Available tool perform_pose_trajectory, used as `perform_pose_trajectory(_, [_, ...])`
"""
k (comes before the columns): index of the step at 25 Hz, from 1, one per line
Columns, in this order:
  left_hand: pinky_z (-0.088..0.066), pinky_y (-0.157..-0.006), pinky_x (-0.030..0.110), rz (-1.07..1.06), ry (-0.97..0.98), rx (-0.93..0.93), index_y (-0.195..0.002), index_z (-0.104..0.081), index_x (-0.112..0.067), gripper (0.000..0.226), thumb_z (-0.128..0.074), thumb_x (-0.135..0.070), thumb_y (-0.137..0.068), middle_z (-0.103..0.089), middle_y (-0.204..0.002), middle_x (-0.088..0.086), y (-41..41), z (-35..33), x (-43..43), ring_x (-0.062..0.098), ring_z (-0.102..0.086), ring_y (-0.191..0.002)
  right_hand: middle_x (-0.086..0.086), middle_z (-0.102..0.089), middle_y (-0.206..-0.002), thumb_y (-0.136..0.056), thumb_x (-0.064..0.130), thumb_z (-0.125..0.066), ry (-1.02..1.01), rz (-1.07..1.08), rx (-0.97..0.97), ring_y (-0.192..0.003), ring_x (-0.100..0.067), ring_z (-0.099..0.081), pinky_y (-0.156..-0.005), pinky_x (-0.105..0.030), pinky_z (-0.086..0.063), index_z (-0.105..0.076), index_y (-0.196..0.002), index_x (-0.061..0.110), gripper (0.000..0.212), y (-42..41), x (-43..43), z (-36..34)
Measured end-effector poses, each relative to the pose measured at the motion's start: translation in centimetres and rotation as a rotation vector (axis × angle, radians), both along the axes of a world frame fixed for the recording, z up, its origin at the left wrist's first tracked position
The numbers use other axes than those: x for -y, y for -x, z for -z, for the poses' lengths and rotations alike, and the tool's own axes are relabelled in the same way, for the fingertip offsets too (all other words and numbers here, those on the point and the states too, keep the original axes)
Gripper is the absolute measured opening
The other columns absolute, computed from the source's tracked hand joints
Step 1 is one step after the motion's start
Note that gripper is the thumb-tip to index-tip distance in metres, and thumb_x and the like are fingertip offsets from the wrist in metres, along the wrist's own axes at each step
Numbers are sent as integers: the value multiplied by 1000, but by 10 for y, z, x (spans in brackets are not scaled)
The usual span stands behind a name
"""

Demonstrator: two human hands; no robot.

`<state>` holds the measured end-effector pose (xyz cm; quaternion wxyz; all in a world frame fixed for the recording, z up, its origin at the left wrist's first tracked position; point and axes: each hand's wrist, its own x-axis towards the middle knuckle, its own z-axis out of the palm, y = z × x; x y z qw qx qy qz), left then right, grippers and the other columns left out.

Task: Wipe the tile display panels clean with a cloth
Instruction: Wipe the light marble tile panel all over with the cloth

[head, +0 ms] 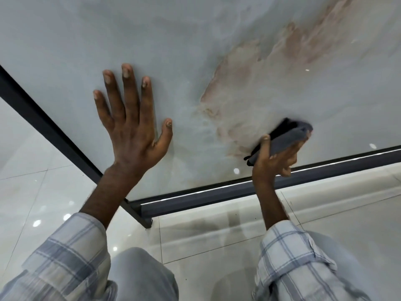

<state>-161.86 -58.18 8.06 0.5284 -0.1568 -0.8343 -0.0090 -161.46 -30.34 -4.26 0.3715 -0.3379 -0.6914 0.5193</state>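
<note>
A large glossy tile display panel (pixel 173 40), pale grey-blue with a brownish marbled streak, fills the upper view. My left hand (pixel 132 127) lies flat on it, fingers spread and straight. My right hand (pixel 275 157) grips a folded grey cloth (pixel 288 137) and presses it against the lower right part of the panel, near the bottom edge. The cloth looks slightly blurred.
A dark metal frame (pixel 217 194) runs along the panel's bottom edge and up its left side (pixel 43 124), meeting at a corner foot on the floor. Shiny white floor tiles (pixel 217 246) lie below. My knees and checked sleeves fill the bottom of the view.
</note>
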Motion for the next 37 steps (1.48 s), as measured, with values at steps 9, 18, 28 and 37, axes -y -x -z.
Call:
perform_pose_trajectory(9, [11, -125, 52, 1, -27, 44, -156, -28, 5, 76, -58, -35, -99, -26, -156, 43, -5, 8, -3, 64, -13, -143, 2, -64, -126, -103, 40, -58, 883, -126, -100, -106, -18, -62, -94, -33, -49, -43, -125, 27, 30, -21, 16, -11])
perform_pose_trajectory(18, [15, -123, 50, -15, -23, 8, -154, -24, 6, 75, -47, -41, -101, -27, -152, 48, 1, 12, -5, 66, -13, -140, -4, -63, -112, -87, 16, -70, 1468, -437, 283, -99, -23, -61, -84, -35, -48, -57, -111, 17, 27, -33, 140, -11])
perform_pose_trajectory(28, [13, -124, 51, -35, -32, 5, -153, -25, 6, 74, -45, -41, -100, -29, -152, 47, 3, 15, -8, 65, -15, -140, -27, -7, -168, -73, 27, -58, -440, -256, 359, -144, -54, -26, -106, -63, -41, -5, -160, -5, 107, -40, 172, -18])
perform_pose_trajectory(37, [15, -124, 47, -62, -20, -12, -151, -26, 9, 71, -42, -40, -101, -27, -149, 49, 3, 15, -9, 68, -16, -137, -3, -20, -164, -57, 18, -73, 97, -193, 435, -139, -29, -34, -106, -54, -38, -8, -157, 18, 120, -15, 75, 34])
